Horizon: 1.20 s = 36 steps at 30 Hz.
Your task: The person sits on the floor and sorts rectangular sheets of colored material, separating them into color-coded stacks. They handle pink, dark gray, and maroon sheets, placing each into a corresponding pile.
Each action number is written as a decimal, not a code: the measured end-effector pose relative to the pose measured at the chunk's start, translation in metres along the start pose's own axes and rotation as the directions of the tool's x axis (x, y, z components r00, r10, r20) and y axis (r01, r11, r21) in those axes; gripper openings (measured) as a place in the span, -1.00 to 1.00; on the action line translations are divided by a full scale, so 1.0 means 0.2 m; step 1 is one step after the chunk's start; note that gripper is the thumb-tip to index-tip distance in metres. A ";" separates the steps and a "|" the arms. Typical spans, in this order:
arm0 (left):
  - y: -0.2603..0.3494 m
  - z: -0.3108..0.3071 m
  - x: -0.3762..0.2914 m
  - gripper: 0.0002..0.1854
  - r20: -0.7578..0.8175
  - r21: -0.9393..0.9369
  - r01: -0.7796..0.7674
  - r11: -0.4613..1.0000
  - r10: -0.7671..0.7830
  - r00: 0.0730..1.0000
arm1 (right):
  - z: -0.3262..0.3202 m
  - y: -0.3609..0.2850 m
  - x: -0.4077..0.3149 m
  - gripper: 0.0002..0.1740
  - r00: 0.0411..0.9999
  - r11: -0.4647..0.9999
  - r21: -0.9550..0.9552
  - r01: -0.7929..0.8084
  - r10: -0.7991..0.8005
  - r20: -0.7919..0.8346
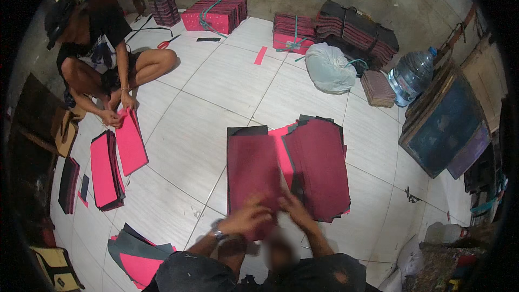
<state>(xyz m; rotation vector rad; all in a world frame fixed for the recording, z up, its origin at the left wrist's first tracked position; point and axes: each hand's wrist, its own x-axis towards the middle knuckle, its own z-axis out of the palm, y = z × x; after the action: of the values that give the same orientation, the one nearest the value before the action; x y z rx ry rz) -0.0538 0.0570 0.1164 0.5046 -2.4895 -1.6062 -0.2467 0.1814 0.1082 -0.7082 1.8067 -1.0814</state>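
Observation:
A stack of maroon sheets (253, 170), with a black sheet showing at its top edge, lies on the tiled floor before me. My left hand (253, 213), with a watch on its wrist, is over the lower part of this stack, its fingers blurred. At the stack's lower right edge is my right hand (292, 207), also blurred; whether it grips a sheet is unclear. Beside it to the right sits a thicker, uneven pile of maroon sheets (322, 166) with black and pink edges. A pink sheet (284, 154) shows between the two piles.
A co-worker (97, 48) sits at the left, hands on a pink sheet (131, 142) near another pile (104, 170). Tied bundles (217, 14), a white plastic bag (330, 69) and a water bottle (411, 75) stand by the wall. Dark boards (446, 117) lean at the right. Loose sheets (140, 259) lie lower left.

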 end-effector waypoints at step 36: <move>-0.42 -0.01 0.02 -0.53 -0.196 0.086 0.383 0.920 -0.361 0.912 | 0.38 0.41 0.23 -0.51 0.926 0.871 -0.316 0.377 -0.364 0.102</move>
<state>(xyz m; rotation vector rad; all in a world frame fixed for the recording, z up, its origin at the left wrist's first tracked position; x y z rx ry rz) -0.0399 0.0225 0.0406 1.1497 -2.4740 -1.4444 -0.2018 0.1542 -0.0006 -1.3156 1.8848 -1.0007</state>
